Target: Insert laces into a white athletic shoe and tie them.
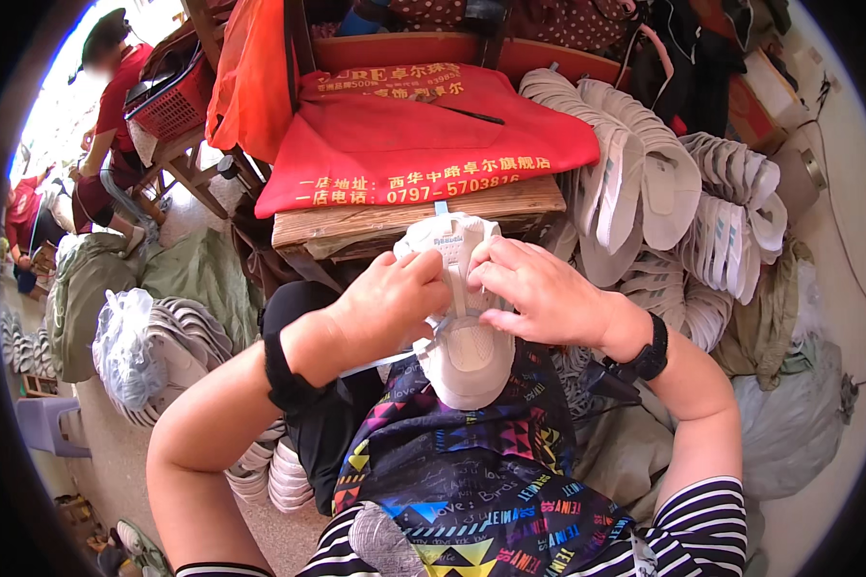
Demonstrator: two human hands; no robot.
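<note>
A white shoe upper (467, 370) rests on my lap with its rounded toe pointing toward me. Its tongue and heel end lie against the edge of a wooden bench. My left hand (394, 298) is closed, fingers curled at the left lacing edge; the fingertips are partly hidden. On the opposite edge, my right hand (539, 296) grips the upper between bent fingers and thumb. A pale flat shoelace (380, 363) trails out to the left under my left wrist, and a strand of it crosses the upper between my hands.
A red cloth (423, 144) with a thin dark tool covers the wooden bench (356, 229) ahead. Stacked white shoe uppers (635, 154) crowd the right; another bundle (178, 356) stands on the left floor. Farther left are a purple stool (53, 426) and a person in red (120, 106).
</note>
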